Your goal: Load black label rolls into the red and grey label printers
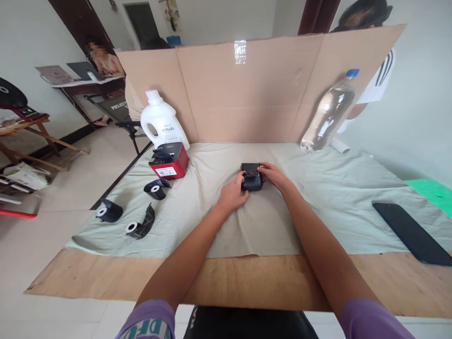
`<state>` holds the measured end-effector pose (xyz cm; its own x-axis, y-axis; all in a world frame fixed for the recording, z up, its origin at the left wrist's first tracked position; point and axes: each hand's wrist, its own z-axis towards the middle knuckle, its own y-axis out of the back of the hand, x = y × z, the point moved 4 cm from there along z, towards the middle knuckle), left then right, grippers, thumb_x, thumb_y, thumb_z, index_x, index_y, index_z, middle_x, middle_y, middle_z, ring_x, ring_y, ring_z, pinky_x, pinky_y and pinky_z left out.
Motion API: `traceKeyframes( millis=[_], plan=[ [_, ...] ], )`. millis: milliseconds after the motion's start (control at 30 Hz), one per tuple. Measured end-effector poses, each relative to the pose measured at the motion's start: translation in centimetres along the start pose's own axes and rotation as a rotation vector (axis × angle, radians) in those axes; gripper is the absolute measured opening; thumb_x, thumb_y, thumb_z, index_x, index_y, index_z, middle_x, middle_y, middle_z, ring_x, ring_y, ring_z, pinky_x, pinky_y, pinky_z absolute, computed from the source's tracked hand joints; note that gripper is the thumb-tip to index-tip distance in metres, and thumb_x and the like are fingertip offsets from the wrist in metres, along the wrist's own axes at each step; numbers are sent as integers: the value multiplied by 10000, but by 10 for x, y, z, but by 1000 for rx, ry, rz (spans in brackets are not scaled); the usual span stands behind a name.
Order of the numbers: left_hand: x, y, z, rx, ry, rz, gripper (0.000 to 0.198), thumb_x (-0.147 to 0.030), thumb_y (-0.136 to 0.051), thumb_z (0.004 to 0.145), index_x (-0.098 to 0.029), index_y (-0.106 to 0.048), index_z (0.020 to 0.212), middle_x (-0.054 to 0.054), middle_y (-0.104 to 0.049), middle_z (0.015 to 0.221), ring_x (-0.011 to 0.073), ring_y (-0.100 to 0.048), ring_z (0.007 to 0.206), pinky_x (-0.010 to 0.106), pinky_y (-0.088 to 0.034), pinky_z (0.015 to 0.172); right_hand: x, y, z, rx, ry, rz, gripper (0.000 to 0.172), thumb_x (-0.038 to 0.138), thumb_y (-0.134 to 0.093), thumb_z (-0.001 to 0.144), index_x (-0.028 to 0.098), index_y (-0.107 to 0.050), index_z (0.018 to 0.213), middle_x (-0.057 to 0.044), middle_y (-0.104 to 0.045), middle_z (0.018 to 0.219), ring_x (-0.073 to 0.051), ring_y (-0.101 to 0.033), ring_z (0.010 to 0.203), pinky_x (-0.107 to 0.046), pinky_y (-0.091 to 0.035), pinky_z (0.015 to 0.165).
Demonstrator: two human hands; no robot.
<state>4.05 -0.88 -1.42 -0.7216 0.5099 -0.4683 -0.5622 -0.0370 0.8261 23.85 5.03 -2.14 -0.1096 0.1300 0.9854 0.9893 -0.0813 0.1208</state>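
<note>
In the middle of the cloth sits a small black portable printer [253, 182], with a dark shiny patch on its top. My left hand [232, 192] is closed on its left side, fingers along the edge and thumb near the front corner. On the other side, my right hand [273, 174] grips the right edge, fingertips at the top. Off to the left stands a red and black box-shaped printer [171, 161] with a white label. Nearer to me lie several rolls with white cores and black outer wraps, among them a partly unwound roll [141, 226].
A white detergent bottle [164, 120] and a blue-capped clear bottle [328, 115] stand before a cardboard screen [247, 94]. A black phone [411, 230] lies at right. The greenish cloth [318, 188] covers a wooden table [261, 278]. Other people are in the background.
</note>
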Motion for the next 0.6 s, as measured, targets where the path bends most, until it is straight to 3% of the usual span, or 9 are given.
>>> traceKeyframes(
  millis=[233,433,533,600],
  plan=[
    [0,1,-3,-43,-113,-86,562,-239,-602,856,-187,-437,1390,105,-419,1589,250,-603,1255,377,-549,990,-3,-2,-7,-53,57,-68,444,292,-603,899,121,-629,1308,-120,-709,1135,-158,-632,817,-250,-519,655],
    [3,-1,-1,-84,-182,-108,600,-224,-585,889,-206,-410,1462,68,-633,1373,216,-617,1207,367,-514,1047,-1,-6,-13,-82,81,-104,469,332,-579,912,123,-623,1329,-123,-690,1219,-162,-636,865,-276,-534,740],
    [2,-1,-1,-96,-221,-42,643,-219,-577,899,-227,-387,1513,68,-652,1325,233,-609,1158,381,-532,997,1,-6,-15,-76,76,-111,465,324,-587,903,116,-629,1317,-129,-700,1209,-172,-647,878,-297,-541,781],
    [0,-2,-1,-95,-273,40,616,-224,-591,891,-244,-451,1491,77,-631,1332,262,-580,1155,411,-530,985,1,-7,-15,-71,72,-111,464,314,-602,891,118,-632,1310,-133,-697,1225,-182,-657,914,-306,-542,814]
  ],
)
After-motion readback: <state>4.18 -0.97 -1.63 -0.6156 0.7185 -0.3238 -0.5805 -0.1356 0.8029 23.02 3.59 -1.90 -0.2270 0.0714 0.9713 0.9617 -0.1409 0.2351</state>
